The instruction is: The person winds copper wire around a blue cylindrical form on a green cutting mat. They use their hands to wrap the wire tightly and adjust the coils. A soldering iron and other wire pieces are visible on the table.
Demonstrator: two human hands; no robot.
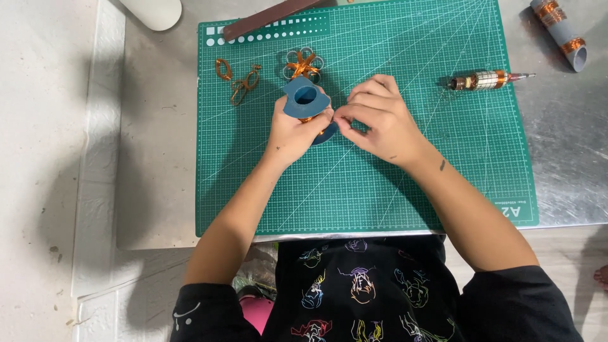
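Gripping the blue spool (pixel 304 98) in our left hand (pixel 294 130), we are tilting its hollow axis upward. Our right hand (pixel 379 120), just right, is pinching closed at its lower rim, contents unclear.

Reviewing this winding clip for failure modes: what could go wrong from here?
1. The left hand alone grips the blue spool; a hard tug by the right hand might twist it loose.
2. The fine copper wire at the right hand's fingertips looks thin and could kink or snap.
3. Loose copper coils lie close by and could get swept aside.
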